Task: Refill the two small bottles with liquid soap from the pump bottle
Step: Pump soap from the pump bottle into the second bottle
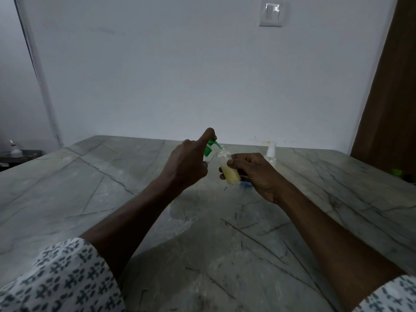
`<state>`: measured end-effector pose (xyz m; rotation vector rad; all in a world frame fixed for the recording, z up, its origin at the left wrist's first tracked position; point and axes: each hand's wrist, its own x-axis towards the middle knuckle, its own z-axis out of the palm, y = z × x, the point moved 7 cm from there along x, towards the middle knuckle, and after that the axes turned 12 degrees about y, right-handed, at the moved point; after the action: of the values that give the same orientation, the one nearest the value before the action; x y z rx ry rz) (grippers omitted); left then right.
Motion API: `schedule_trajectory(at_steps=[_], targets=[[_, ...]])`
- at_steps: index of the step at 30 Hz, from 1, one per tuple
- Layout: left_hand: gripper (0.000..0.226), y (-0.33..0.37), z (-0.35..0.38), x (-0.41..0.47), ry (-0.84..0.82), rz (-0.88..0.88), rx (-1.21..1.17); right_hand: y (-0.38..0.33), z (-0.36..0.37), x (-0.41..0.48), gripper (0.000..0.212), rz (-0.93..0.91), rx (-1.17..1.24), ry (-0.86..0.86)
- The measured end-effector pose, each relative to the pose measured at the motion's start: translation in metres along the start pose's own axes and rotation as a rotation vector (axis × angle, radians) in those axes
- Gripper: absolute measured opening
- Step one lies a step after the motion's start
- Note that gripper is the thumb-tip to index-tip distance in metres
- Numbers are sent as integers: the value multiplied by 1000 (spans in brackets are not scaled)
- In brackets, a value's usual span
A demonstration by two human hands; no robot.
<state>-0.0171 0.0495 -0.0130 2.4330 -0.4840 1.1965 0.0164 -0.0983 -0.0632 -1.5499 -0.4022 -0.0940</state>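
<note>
Pressing 1 green pump with left hand, right hand gripping 1 small bottle

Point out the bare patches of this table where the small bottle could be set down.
The grey marble table is bare left of the left hand and in front between the forearms. It is crowded behind the right hand, where the clear white-pump bottle stands; a green object sits far right.
</note>
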Motion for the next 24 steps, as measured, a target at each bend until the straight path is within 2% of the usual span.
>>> schedule_trajectory(at_steps=[13, 20, 24], targets=[[74, 2, -1, 1, 2, 7, 26, -4, -4, -1, 14, 11, 35, 15], [60, 3, -2, 0, 23, 0, 13, -2, 1, -2, 16, 7, 7, 3], [60, 2, 0, 0, 13, 7, 11, -1, 0, -2, 23, 12, -12, 3]])
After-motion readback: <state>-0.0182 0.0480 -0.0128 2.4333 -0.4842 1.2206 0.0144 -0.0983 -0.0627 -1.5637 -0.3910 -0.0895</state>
